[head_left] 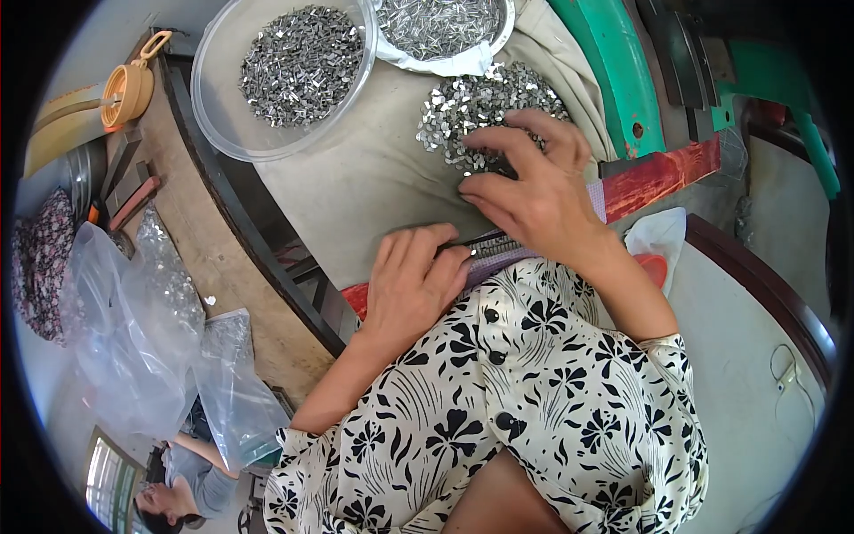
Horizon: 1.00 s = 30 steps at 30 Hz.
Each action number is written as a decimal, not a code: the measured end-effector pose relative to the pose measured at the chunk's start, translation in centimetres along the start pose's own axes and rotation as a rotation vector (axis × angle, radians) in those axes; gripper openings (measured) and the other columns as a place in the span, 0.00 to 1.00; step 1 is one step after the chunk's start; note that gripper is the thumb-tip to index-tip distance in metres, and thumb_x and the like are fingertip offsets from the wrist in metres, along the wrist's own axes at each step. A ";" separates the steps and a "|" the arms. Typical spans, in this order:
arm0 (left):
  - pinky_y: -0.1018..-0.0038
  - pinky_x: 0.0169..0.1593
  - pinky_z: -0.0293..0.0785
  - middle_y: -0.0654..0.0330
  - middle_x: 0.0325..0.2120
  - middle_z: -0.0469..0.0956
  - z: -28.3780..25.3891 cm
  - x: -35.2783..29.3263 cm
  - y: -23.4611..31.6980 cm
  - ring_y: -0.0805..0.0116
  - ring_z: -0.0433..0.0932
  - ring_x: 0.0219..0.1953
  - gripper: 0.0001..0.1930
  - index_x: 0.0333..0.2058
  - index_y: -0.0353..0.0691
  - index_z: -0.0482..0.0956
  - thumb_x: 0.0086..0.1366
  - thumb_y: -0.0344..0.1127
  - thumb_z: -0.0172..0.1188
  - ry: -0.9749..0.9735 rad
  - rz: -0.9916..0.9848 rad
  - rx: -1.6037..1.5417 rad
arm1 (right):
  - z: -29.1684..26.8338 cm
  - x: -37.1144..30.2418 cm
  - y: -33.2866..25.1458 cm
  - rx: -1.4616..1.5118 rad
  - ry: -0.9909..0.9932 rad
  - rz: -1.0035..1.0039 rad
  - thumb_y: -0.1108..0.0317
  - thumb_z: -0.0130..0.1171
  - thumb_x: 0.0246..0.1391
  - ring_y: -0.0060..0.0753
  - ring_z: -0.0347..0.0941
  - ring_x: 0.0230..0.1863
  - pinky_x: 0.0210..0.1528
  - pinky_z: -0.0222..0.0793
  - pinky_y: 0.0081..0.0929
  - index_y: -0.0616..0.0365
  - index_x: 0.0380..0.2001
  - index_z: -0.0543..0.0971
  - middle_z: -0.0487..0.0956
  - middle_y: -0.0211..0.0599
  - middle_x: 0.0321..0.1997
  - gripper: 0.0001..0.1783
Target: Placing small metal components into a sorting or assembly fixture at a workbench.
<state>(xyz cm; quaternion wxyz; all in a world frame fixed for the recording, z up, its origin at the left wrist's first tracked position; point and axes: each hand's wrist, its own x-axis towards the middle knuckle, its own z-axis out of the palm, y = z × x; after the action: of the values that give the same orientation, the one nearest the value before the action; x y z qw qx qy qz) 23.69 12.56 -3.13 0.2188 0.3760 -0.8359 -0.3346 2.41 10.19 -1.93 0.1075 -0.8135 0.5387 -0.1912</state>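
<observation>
Small flat silvery metal pieces (485,98) lie in a loose pile on a grey-beige cloth (347,191). Over the near edge of this pile is my right hand (547,182), its thumb and forefinger apart, with a bright piece beside the thumb tip. Close to my body, my left hand (414,276) has its fingers curled at the left end of a narrow dark strip (494,245) with a ridged row of metal along it. One tiny shiny piece shows by the left fingertips. Purple cloth (503,261) lies under the strip, which my right wrist partly covers.
A clear round tub (209,116) of short metal bits stands at the far left, beside a lined bowl (507,27) of thin metal pins. Green machine parts (614,62) rise at the right. Plastic bags (133,329) lie on the left bench; another person (182,489) is behind.
</observation>
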 end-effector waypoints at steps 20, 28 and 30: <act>0.67 0.42 0.67 0.60 0.41 0.76 -1.7 2.4 -1.7 0.62 0.75 0.38 0.10 0.33 0.42 0.82 0.50 0.25 0.69 0.093 -0.155 0.106 | -1.0 -0.2 0.3 -0.002 0.009 0.048 0.65 0.71 0.40 0.44 0.63 0.60 0.58 0.51 0.41 0.44 0.28 0.85 0.77 0.21 0.53 0.08; 0.68 0.41 0.66 0.63 0.40 0.75 -2.8 2.6 -1.8 0.64 0.74 0.37 0.10 0.33 0.42 0.81 0.49 0.27 0.69 0.027 -0.095 0.197 | -0.6 0.9 -0.7 -0.016 -0.033 -0.011 0.66 0.61 0.42 0.40 0.63 0.62 0.62 0.49 0.43 0.52 0.22 0.82 0.76 0.27 0.52 0.04; 0.68 0.41 0.66 0.62 0.39 0.75 -2.7 2.6 -1.7 0.64 0.74 0.37 0.10 0.32 0.41 0.80 0.50 0.27 0.69 0.029 -0.117 0.208 | -0.5 1.0 -0.8 -0.002 -0.037 -0.012 0.67 0.63 0.40 0.40 0.63 0.62 0.62 0.49 0.44 0.52 0.22 0.82 0.76 0.25 0.52 0.03</act>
<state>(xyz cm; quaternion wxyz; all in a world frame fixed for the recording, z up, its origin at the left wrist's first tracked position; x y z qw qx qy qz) 24.56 8.61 -2.27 0.1709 0.4494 -0.8396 -0.2529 3.20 9.56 -0.98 0.1154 -0.8201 0.5319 -0.1765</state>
